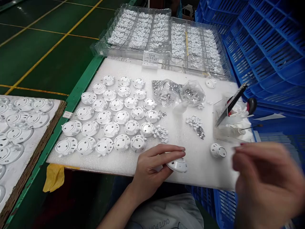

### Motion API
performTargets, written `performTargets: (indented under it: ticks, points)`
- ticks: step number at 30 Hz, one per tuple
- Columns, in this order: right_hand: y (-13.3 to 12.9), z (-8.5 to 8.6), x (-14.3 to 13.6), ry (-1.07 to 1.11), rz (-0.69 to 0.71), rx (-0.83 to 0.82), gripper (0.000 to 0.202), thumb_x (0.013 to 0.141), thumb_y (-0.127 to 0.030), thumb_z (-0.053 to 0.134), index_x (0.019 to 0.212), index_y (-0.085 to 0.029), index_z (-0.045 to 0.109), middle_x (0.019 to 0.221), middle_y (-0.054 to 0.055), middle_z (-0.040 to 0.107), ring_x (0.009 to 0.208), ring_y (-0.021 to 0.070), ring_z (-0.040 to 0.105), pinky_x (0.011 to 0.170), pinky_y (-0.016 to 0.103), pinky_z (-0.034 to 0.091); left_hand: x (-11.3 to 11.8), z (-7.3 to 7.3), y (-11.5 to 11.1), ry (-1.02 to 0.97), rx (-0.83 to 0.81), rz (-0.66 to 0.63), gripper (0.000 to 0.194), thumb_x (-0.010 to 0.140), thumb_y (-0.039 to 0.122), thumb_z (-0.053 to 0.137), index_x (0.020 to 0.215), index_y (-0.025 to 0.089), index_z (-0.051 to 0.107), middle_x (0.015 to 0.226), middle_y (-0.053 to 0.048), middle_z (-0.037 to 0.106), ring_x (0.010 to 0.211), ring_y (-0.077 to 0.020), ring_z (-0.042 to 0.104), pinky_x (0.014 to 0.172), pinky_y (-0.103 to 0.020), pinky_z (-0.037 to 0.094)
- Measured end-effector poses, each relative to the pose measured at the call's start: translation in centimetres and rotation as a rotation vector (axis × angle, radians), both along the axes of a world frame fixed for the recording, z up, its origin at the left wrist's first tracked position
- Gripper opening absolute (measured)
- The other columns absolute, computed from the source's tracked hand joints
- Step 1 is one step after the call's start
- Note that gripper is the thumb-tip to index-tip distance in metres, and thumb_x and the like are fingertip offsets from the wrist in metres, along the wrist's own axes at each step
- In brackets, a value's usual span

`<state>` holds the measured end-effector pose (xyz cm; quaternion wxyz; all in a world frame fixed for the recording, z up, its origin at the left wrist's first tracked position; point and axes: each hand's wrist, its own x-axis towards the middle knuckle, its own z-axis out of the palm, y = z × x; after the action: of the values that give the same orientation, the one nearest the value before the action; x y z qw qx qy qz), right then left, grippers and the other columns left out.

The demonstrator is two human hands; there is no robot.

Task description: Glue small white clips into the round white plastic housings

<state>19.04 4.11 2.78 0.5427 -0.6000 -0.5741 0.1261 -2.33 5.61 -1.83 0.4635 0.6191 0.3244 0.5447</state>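
Observation:
My left hand [154,168] is closed around a white saucer-shaped part [178,165], tilted above the front edge of the white foam board [197,143]. Thumb and fingers grip it from the left, covering some of it. Off to the right, my right hand [267,178] is raised and blurred, its thumb and index finger drawn together in a pinch. What those fingertips hold, if anything, cannot be made out. Close to them, a similar white part [218,150] lies on its side. Small white pieces [194,121] and tiny metal pieces [200,133] form loose piles beyond my left hand.
Rows of white saucer-shaped parts [111,129] cover the board's left side. Clear bags [192,93] of metal bits and a translucent bottle [179,109] stand mid-board. A clear tool box [219,132] is at right, plastic trays [133,47] behind, blue crates [267,57] beyond.

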Motion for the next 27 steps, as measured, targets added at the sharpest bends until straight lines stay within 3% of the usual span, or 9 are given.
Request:
performTargets:
  ticks: [1, 4, 11, 21, 24, 27]
  points:
    - [-0.4, 0.0, -1.0, -0.094, 0.127, 0.001, 0.013, 0.087, -0.019, 0.077, 0.095, -0.028, 0.075, 0.087, 0.004, 0.062, 0.080, 0.0188, 0.058, 0.060, 0.032, 0.044, 0.0, 0.0, 0.0, 0.002, 0.001, 0.003, 0.044, 0.087, -0.002, 0.067, 0.118, 0.026, 0.079, 0.116, -0.006, 0.081, 0.102, -0.0190, 0.078, 0.090, -0.027, 0.064]
    - [-1.0, -0.4, -3.1, -0.182, 0.322, -0.050, 0.019, 0.089, -0.011, 0.072, 0.101, -0.026, 0.074, 0.088, 0.003, 0.065, 0.075, 0.0153, 0.062, 0.056, 0.027, 0.049, 0.0, 0.2, 0.0, 0.018, 0.004, 0.010, 0.043, 0.087, -0.003, 0.066, 0.117, 0.025, 0.080, 0.116, -0.006, 0.081, 0.102, -0.0196, 0.078, 0.091, -0.028, 0.064]
    - [0.1, -1.6, -4.0, -0.253, 0.257, -0.037, 0.015, 0.092, -0.013, 0.069, 0.102, -0.024, 0.074, 0.087, 0.001, 0.066, 0.062, 0.0096, 0.059, 0.053, 0.024, 0.051, 0.2, 0.0, 0.0, 0.074, 0.066, 0.021, 0.041, 0.088, -0.001, 0.064, 0.118, 0.023, 0.078, 0.119, -0.007, 0.080, 0.104, -0.0201, 0.078, 0.092, -0.030, 0.064]
    - [0.7, -2.1, -3.9, -0.179, 0.204, -0.128, 0.005, 0.092, -0.018, 0.072, 0.093, -0.023, 0.073, 0.085, 0.001, 0.065, 0.063, 0.0096, 0.060, 0.049, 0.022, 0.045, 0.5, -0.7, -0.1, 0.272, 0.280, 0.039, 0.034, 0.093, 0.002, 0.056, 0.118, 0.019, 0.074, 0.130, -0.014, 0.075, 0.101, -0.0212, 0.079, 0.081, -0.029, 0.064]
    - [0.9, -2.0, -3.8, -0.128, 0.223, -0.142, 0.004, 0.092, -0.018, 0.071, 0.091, -0.022, 0.070, 0.085, 0.001, 0.063, 0.065, 0.0099, 0.058, 0.050, 0.021, 0.045, 0.7, -0.7, -0.1, 0.295, 0.285, 0.037, 0.032, 0.094, 0.004, 0.056, 0.117, 0.019, 0.073, 0.129, -0.014, 0.076, 0.096, -0.0199, 0.079, 0.078, -0.029, 0.063]
    - [0.6, -1.6, -3.6, -0.012, 0.224, -0.179, 0.007, 0.093, -0.020, 0.069, 0.087, -0.022, 0.068, 0.083, 0.001, 0.061, 0.067, 0.0115, 0.056, 0.052, 0.022, 0.045, 0.7, -0.6, -0.3, 0.281, 0.210, 0.062, 0.029, 0.095, 0.006, 0.058, 0.113, 0.021, 0.074, 0.115, -0.009, 0.080, 0.094, -0.0188, 0.078, 0.082, -0.029, 0.063]
